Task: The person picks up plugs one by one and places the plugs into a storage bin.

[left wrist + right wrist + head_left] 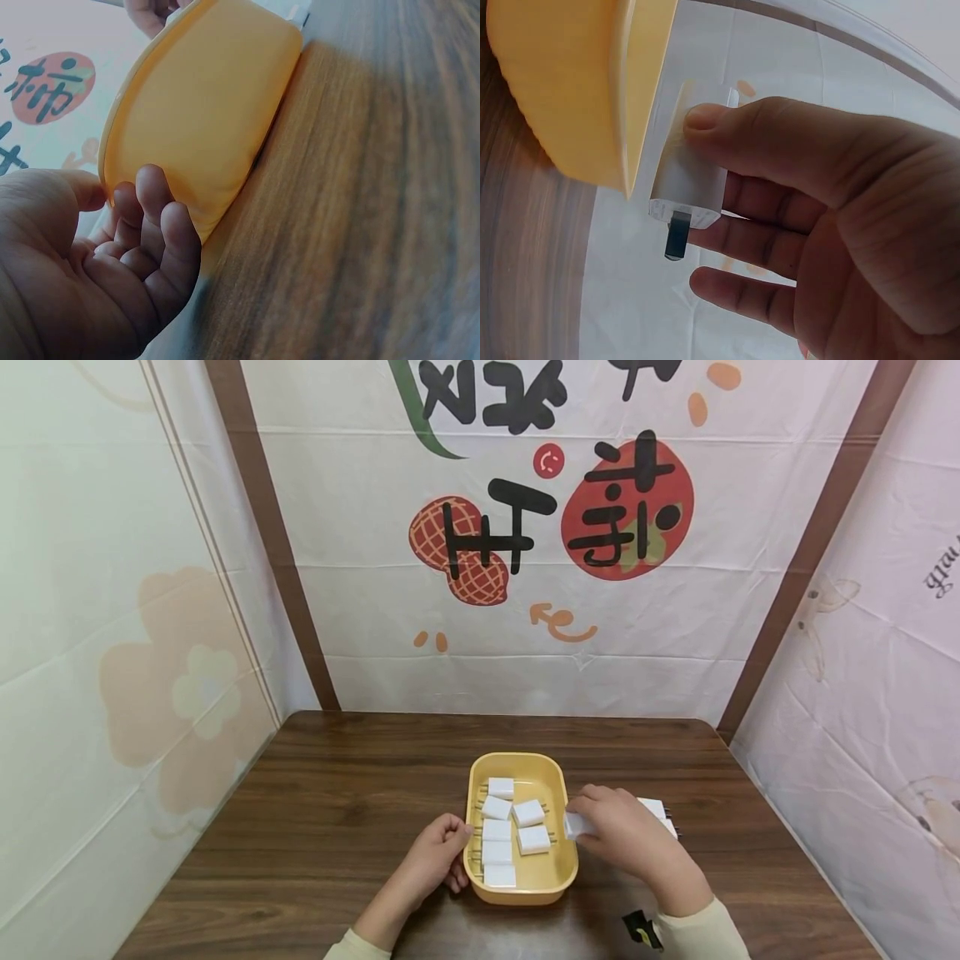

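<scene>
A yellow plastic tray (522,897) stands on the table with several white charger plugs (534,840) lying in it, a column along its left and two more to the right. At the tray's left side my left hand (437,852) holds the rim; in the left wrist view its thumb (91,190) is on the edge and curled fingers (180,232) lie against the outer wall. My right hand (626,831) pinches another white charger plug (690,172) between thumb and fingers, beside the tray's right rim. One dark prong of it points down in the right wrist view.
Further white charger plugs (654,808) lie on the table to the right, partly behind my right hand. A small black and yellow piece (641,930) lies near my right sleeve. The brown wooden table (337,818) is bordered by printed cloth walls (360,677).
</scene>
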The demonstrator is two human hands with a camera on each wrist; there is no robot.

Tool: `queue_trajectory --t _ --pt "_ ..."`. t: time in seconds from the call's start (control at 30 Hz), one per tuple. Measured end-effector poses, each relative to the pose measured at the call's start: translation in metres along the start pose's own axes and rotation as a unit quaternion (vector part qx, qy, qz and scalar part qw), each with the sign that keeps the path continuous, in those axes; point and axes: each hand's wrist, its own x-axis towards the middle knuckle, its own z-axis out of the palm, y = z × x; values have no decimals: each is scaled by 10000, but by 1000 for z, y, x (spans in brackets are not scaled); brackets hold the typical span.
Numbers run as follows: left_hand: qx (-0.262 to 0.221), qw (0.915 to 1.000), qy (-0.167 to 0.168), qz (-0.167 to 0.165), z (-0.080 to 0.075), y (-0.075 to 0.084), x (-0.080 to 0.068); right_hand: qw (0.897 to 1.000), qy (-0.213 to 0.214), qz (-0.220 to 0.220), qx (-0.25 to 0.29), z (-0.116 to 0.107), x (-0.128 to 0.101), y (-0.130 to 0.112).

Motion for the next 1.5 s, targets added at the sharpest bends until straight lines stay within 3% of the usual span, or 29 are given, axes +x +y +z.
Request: queue_trajectory --t 0.47,1.1,1.5 --pt "29 10000 52 2 2 1 0 9993 -339 -178 8 6 14 -14" --pt "29 9999 87 51 2 0 -1 9966 -485 -630 201 21 26 -30" --pt "-2 10000 63 14 2 1 -2 9943 -875 -546 263 33 29 -32"
